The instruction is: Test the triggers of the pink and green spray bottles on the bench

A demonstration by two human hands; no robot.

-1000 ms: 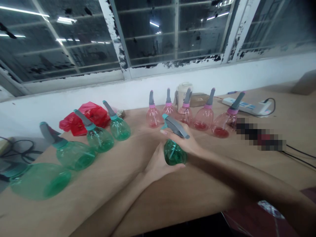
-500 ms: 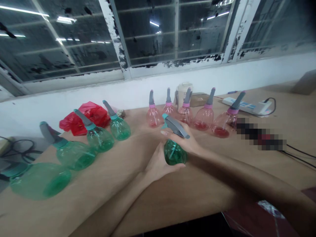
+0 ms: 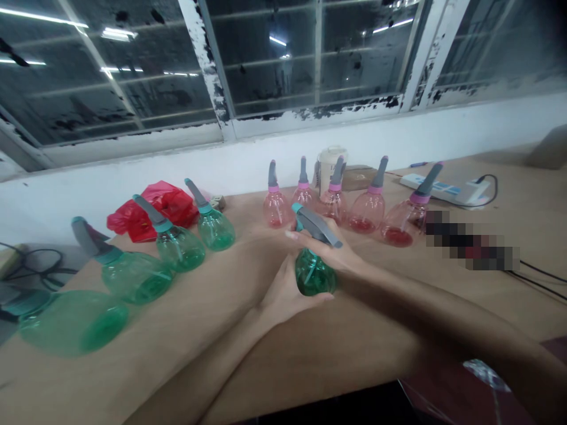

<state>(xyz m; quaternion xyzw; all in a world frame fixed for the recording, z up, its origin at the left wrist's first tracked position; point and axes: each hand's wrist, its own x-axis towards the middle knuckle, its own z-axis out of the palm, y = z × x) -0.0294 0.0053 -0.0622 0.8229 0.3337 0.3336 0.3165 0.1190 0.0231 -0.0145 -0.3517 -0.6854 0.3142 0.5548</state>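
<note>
In the head view, the left hand (image 3: 281,295) curls round the body of the translucent green plastic spray bottle with a grey-and-teal trigger head (image 3: 315,274), while the right hand (image 3: 334,251) has its fingers closed about the neck and trigger, over the wooden table (image 3: 248,378). Working it well calls for a firm base grip and even finger pressure, without tipping. The bottle looks rounded and glossy, a thin tube inside.

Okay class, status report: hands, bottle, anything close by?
Left hand cupping green spray bottle; right hand gripping its neck. Pink-collared bottles close behind; red bag off left.
</note>
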